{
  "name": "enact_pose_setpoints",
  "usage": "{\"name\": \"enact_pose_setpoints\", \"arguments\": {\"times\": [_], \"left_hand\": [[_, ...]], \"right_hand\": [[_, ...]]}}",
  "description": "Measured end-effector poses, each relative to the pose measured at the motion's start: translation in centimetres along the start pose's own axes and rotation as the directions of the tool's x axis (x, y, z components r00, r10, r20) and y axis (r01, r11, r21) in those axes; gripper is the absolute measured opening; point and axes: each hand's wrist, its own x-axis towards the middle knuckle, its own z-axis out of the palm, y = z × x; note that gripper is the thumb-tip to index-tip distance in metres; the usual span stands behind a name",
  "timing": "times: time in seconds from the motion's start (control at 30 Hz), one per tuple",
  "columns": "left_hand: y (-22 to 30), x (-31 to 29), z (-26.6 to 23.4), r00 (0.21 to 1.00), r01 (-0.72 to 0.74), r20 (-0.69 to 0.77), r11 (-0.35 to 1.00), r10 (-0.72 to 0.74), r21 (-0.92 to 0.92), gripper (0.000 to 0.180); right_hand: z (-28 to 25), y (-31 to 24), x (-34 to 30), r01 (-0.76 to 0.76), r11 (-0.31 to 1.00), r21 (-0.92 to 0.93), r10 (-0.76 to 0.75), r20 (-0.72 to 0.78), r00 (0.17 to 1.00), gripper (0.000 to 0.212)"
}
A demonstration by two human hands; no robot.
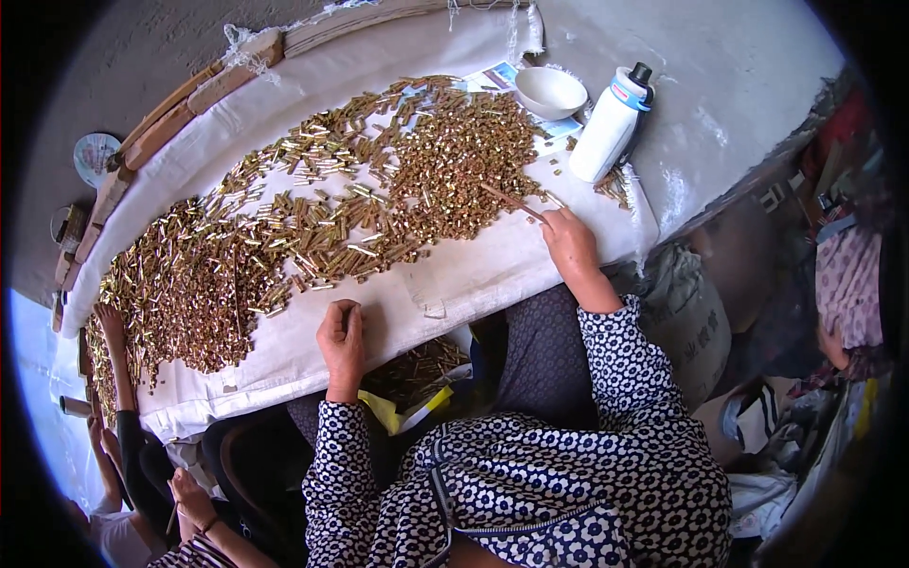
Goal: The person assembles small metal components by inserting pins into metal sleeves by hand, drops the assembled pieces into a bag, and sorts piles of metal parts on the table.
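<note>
A broad spread of small gold-brown metallic pieces, some long tubes and some short bits, covers the white cloth. The denser pile of short pieces lies just ahead of my right hand. That hand is closed on a thin brown stick, whose far end reaches into the pile's edge. My left hand rests near the cloth's front edge with its fingers curled in; what they hold, if anything, is hidden. Between my forearms, below the edge, an open bag contains more long tubes.
A white bowl and a white bottle with a black cap stand at the back right. Wood strips border the far edge. At the left, another person's hand reaches into the pieces. Another person sits at the far right.
</note>
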Motion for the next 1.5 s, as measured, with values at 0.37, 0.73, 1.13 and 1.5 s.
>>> {"name": "enact_pose_setpoints", "arguments": {"times": [0.37, 0.73, 1.13, 1.5], "left_hand": [[-0.3, -0.2, -0.4, 1.000, 0.012, -0.011, 0.999, -0.012, -0.037, 0.002], [1.5, -0.7, -0.3, 1.000, 0.014, 0.014, 1.000, -0.014, 0.012, 0.003], [2.2, -0.7, -0.9, 0.998, 0.047, 0.024, 0.995, -0.050, 0.091, 0.003], [2.2, -0.5, -2.1, 0.988, -0.032, 0.153, 0.987, 0.008, 0.158, 0.010]], "right_hand": [[-3.5, -1.7, 1.6, 0.056, 0.927, 0.372, -0.044, -0.041, 0.998, 0.022], [-1.9, -1.3, 6.0, 0.173, 0.967, 0.188, -0.163, -0.065, 0.984, 0.025], [3.1, -1.5, 18.3, -0.035, 0.861, 0.508, -0.030, 0.120, 0.992, 0.047], [7.8, -4.5, 30.1, -0.050, 0.903, -0.426, 0.239, 0.404, 0.883, 0.057]]}}
